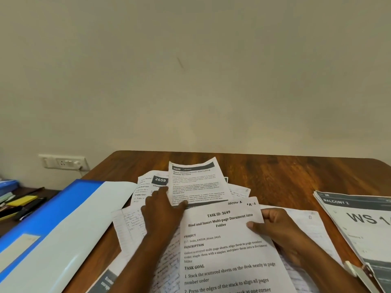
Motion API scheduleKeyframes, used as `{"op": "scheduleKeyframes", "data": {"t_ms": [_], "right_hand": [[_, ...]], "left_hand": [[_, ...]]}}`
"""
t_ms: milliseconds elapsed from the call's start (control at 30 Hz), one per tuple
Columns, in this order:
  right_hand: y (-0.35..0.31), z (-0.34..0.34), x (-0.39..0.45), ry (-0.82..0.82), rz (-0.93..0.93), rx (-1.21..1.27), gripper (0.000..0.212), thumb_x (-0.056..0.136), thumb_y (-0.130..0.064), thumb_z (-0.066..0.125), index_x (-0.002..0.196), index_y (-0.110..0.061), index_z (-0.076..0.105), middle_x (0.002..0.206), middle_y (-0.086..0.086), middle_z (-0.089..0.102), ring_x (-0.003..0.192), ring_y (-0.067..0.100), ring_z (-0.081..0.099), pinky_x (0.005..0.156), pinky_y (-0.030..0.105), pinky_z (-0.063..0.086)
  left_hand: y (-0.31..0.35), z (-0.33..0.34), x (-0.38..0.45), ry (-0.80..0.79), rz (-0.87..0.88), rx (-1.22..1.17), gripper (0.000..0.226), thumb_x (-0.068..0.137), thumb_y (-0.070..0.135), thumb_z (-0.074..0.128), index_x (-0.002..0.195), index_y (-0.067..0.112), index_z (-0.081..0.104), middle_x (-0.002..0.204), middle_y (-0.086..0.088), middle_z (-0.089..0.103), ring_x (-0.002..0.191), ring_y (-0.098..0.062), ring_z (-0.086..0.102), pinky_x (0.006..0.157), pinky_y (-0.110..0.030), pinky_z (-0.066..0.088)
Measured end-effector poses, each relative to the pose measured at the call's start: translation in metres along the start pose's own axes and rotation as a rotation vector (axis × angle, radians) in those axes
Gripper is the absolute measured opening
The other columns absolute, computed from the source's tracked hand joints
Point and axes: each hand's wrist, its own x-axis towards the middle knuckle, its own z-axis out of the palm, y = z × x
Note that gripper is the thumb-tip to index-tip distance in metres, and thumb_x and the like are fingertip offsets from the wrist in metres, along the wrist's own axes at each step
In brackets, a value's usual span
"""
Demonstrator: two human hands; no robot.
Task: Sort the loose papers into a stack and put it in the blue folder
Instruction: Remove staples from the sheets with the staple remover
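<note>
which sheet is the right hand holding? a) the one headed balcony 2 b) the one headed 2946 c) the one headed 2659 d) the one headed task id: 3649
d: the right hand pinches the right edge of the task id 3649 sheet, thumb on top, while the 2946 sheet is at the left hand.

"TASK ID: 3649" on front sheet (228, 246)

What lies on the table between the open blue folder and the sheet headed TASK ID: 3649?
In the head view, handwritten lined sheets lie there, and the left hand reaches across them.
</note>
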Motion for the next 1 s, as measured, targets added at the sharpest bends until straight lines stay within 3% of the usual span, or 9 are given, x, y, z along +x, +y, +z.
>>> {"op": "scheduleKeyframes", "data": {"t_ms": [67, 233, 367, 500, 633, 700, 833, 1000], "right_hand": [[0.000, 0.000, 0.000, 0.000, -0.003, 0.000, 0.020, 0.090, 0.003, 0.074, 0.110, 0.005, 0.076, 0.106, 0.025, 0.078, 0.098, 0.045, 0.076, 0.099, 0.064, 0.055], [0.000, -0.001, 0.001, 0.009, 0.004, 0.027, 0.020, 0.089, 0.005, 0.074, 0.109, 0.006, 0.076, 0.106, 0.026, 0.077, 0.098, 0.045, 0.076, 0.100, 0.065, 0.054], [0.001, -0.001, 0.001, -0.006, 0.005, 0.054, 0.022, 0.089, 0.006, 0.072, 0.111, 0.008, 0.075, 0.108, 0.028, 0.076, 0.101, 0.048, 0.074, 0.102, 0.066, 0.052], [0.002, -0.003, 0.003, -0.012, 0.006, 0.064, 0.022, 0.089, 0.006, 0.073, 0.111, 0.008, 0.075, 0.109, 0.029, 0.076, 0.101, 0.049, 0.074, 0.102, 0.067, 0.051], [0.003, -0.004, 0.004, -0.015, 0.000, 0.070, 0.023, 0.089, 0.007, 0.072, 0.112, 0.008, 0.075, 0.111, 0.029, 0.075, 0.103, 0.049, 0.073, 0.103, 0.067, 0.051], [0.003, -0.005, 0.005, -0.016, -0.002, 0.076, 0.024, 0.090, 0.008, 0.070, 0.114, 0.008, 0.074, 0.112, 0.029, 0.075, 0.105, 0.048, 0.073, 0.103, 0.067, 0.051], [0.003, -0.008, 0.006, -0.029, -0.011, 0.110, 0.027, 0.089, 0.010, 0.070, 0.116, 0.007, 0.073, 0.115, 0.027, 0.075, 0.108, 0.046, 0.073, 0.105, 0.064, 0.050], [0.002, -0.019, 0.002, -0.087, -0.008, 0.184, 0.036, 0.086, 0.006, 0.072, 0.123, 0.008, 0.070, 0.124, 0.029, 0.071, 0.115, 0.048, 0.069, 0.099, 0.060, 0.057]], "left_hand": [[0.001, 0.001, 0.000, -0.046, -0.008, 0.066, 0.083, 0.079, 0.067, 0.078, 0.146, 0.024, 0.053, 0.142, -0.002, 0.062, 0.133, -0.028, 0.051, 0.111, -0.049, 0.036], [0.005, -0.001, 0.001, -0.103, -0.095, -0.185, 0.075, 0.076, 0.054, 0.088, 0.140, 0.032, 0.056, 0.133, 0.003, 0.070, 0.121, -0.026, 0.065, 0.113, -0.055, 0.043], [0.007, -0.010, -0.002, -0.118, -0.100, -0.395, 0.063, 0.083, 0.025, 0.088, 0.138, 0.032, 0.058, 0.127, 0.000, 0.074, 0.105, -0.022, 0.073, 0.096, -0.050, 0.060], [0.005, -0.017, 0.000, -0.201, -0.137, -0.499, 0.046, 0.088, 0.017, 0.084, 0.125, 0.033, 0.061, 0.122, 0.000, 0.075, 0.090, -0.017, 0.078, 0.081, -0.048, 0.066], [0.007, -0.034, 0.005, -0.230, -0.124, -0.537, 0.039, 0.091, 0.006, 0.079, 0.124, 0.020, 0.063, 0.113, -0.007, 0.077, 0.079, -0.014, 0.078, 0.056, -0.026, 0.062], [0.009, -0.043, 0.008, -0.138, -0.116, -0.611, 0.036, 0.091, 0.004, 0.078, 0.120, 0.020, 0.064, 0.117, -0.006, 0.076, 0.086, -0.015, 0.077, 0.060, -0.024, 0.061], [0.014, -0.055, 0.009, -0.093, -0.169, -0.710, 0.030, 0.092, 0.008, 0.078, 0.109, 0.028, 0.063, 0.119, -0.003, 0.075, 0.101, -0.025, 0.076, 0.085, -0.042, 0.064], [0.014, -0.061, 0.004, -0.251, -0.092, -0.476, 0.035, 0.088, 0.008, 0.082, 0.110, 0.028, 0.064, 0.110, -0.002, 0.078, 0.087, -0.018, 0.078, 0.077, -0.039, 0.065]]}}
